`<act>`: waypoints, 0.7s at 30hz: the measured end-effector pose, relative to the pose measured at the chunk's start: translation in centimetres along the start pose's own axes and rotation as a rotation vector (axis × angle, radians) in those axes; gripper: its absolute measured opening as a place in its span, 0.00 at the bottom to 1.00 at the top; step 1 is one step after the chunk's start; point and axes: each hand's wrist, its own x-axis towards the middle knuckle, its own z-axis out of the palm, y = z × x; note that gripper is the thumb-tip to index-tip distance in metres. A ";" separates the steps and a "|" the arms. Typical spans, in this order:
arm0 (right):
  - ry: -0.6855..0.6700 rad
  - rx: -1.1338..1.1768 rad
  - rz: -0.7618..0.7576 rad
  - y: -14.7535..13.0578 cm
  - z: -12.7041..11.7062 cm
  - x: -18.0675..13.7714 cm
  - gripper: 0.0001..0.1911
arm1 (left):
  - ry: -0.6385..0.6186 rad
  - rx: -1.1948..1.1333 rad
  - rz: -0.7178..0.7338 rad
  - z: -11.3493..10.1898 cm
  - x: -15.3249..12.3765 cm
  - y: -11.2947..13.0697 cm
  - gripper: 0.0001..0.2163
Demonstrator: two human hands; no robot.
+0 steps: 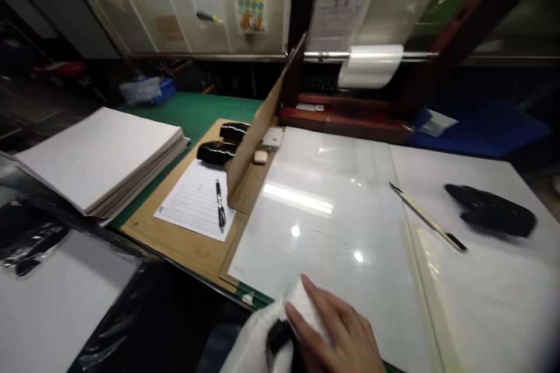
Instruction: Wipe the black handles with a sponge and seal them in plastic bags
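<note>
At the bottom edge of the head view, my left hand [255,342], in a white glove, is closed around a small black piece [280,335]; most of that piece is hidden. My bare right hand [339,326] pinches a folded white cloth [305,305] against it, thumb and fingers close together. Both hands are blurred and meet just over the near edge of the white work surface [332,233]. On the right lies a dark moulded part [492,210], with a pale-handled brush [429,218] beside it.
An upright cardboard divider [258,134] splits the bench. Left of it are glossy black parts [216,152], a printed form [192,201] and a pen [220,207]. A stack of white sheets [100,157] stands further left. A plastic roll [371,66] hangs behind.
</note>
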 end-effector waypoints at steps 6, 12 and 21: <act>-0.043 0.240 0.233 -2.5 -3.1 2.2 0.27 | -0.130 0.029 -0.094 1.5 -0.6 0.8 0.15; -0.081 0.310 0.269 -2.1 -3.1 1.9 0.25 | -0.175 -0.014 -0.067 1.5 -0.5 1.0 0.17; -0.205 1.166 0.847 -0.3 -7.7 3.1 0.20 | -0.084 0.343 0.080 -0.7 -1.8 1.7 0.21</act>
